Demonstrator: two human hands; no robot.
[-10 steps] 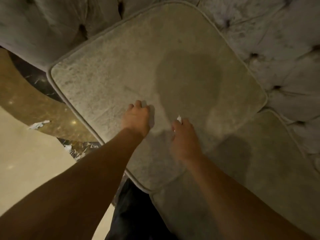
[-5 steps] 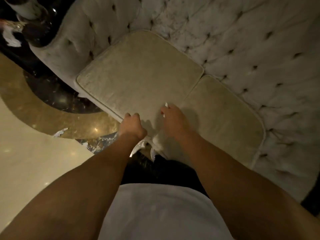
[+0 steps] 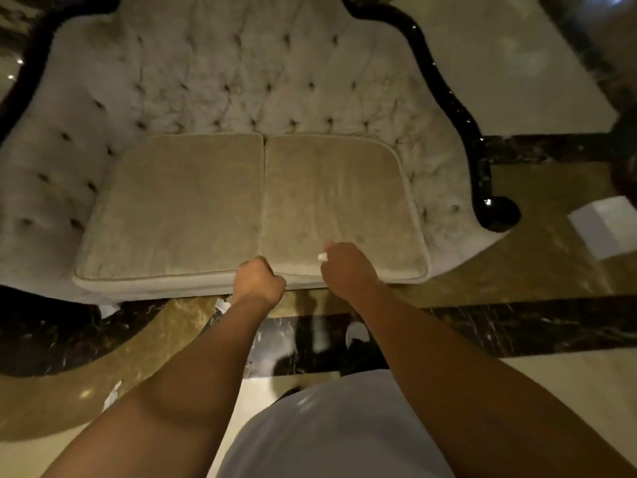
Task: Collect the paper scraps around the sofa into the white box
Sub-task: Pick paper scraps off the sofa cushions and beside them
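Holding one paper scrap (image 3: 322,257) in pinched right hand (image 3: 348,270); left hand (image 3: 259,282) fisted, contents unclear. White box (image 3: 605,226) sits well right on floor; floor scraps (image 3: 113,395) remain.

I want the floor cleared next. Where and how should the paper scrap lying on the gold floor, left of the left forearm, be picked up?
The paper scrap lies flat on the polished floor, long and narrow. I would come straight down from above and pinch across its narrow width near one end with two fingers, probably lifting an edge first, since flat paper offers no raised side.
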